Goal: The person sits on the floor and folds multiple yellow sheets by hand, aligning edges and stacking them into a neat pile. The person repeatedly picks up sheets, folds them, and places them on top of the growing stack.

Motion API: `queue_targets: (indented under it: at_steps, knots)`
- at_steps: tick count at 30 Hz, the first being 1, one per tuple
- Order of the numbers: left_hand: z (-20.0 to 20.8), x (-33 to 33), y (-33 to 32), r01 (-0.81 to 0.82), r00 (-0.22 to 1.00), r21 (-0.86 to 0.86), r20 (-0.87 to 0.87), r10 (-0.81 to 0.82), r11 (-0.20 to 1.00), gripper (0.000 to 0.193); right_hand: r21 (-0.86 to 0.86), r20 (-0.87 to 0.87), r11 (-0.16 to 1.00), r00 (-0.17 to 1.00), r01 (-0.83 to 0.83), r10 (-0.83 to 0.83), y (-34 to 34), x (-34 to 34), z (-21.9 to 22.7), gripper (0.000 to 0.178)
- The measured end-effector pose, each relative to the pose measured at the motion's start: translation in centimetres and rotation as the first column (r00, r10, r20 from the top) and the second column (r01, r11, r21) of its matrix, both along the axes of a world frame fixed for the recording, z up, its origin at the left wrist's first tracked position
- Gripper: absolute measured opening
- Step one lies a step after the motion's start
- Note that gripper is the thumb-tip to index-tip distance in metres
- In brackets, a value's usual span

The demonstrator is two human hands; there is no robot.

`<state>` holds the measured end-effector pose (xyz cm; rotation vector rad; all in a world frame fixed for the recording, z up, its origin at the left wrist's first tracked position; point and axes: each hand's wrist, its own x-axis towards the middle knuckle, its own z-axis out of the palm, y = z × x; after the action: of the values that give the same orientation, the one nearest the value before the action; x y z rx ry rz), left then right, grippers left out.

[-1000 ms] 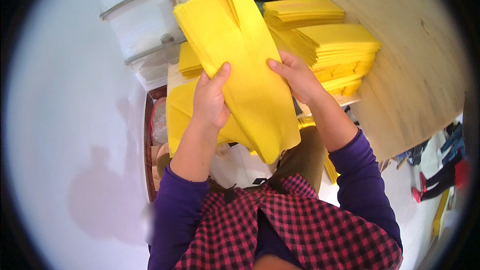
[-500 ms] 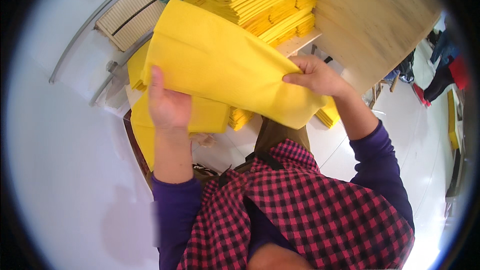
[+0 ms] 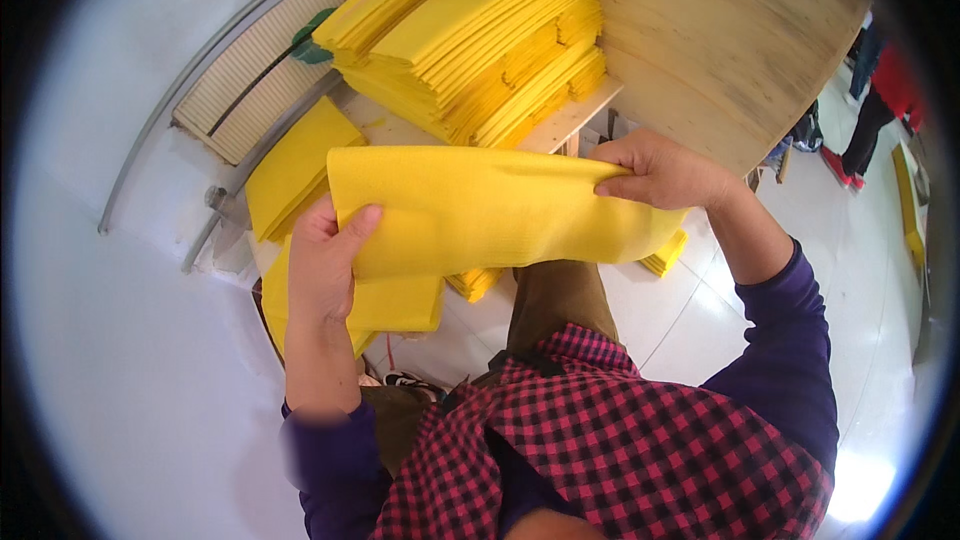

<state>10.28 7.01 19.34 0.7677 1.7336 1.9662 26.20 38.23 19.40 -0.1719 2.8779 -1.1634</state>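
Observation:
A yellow piece of folded fabric (image 3: 480, 210) is stretched in the air between my two hands. At its left end my left hand (image 3: 325, 250) grips the edge, thumb in front and fingers behind. My right hand (image 3: 665, 170) pinches the upper right edge between thumb and curled fingers. The piece sags slightly toward its right end. Just below and behind it, more yellow fabric (image 3: 405, 305) lies by my left wrist. A smaller yellow pile (image 3: 300, 165) rests just beyond my left hand.
Tall stacks of folded yellow fabric (image 3: 480, 10) stand at the back on a wooden board (image 3: 575, 118). A wooden panel (image 3: 720, 30) rises to their right. A pale ribbed radiator (image 3: 245, 90) and metal pipes line the left wall. Another person (image 3: 875, 110) is at the far right.
The fabric has come down and levelled out from a slant. My left hand has gone from an open palm beneath it to gripping its left edge. My right hand keeps its pinch.

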Motion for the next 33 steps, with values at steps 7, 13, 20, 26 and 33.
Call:
queue_targets:
  at_steps: [7, 13, 20, 26, 33]
  knots:
    - [-1.4, 1.0, 1.9, 0.033, 0.997, 0.055, -0.071, -0.029, 0.998, 0.015, -0.178, 0.058, 0.984, 0.998, 0.015, -0.004, 1.9, 1.1, -2.1, 0.019]
    - [0.9, 0.0, 2.4, 0.010, 0.977, 0.107, -0.211, 0.013, 0.994, 0.016, 0.065, 0.165, 0.994, 0.981, 0.089, -0.099, 4.0, 0.3, -0.8, 0.026]
    - [5.3, -3.8, 2.8, 0.021, 0.830, 0.315, -0.534, 0.159, 0.949, 0.014, 0.111, -0.294, 0.950, 0.923, 0.292, -0.249, 6.8, -3.5, 5.4, 0.018]
    - [8.2, -6.9, 4.3, -0.077, -0.196, 0.276, -0.946, 0.257, 0.958, 0.024, 0.267, -0.912, 0.805, 0.408, 0.530, 0.033, 10.1, -12.6, 9.8, 0.031]
    - [4.6, -14.2, 9.3, -0.225, -0.355, 0.187, -0.930, 0.098, 0.956, 0.026, 0.269, -0.957, 0.693, 0.267, 0.669, 0.114, 14.9, -23.3, 9.0, 0.033]
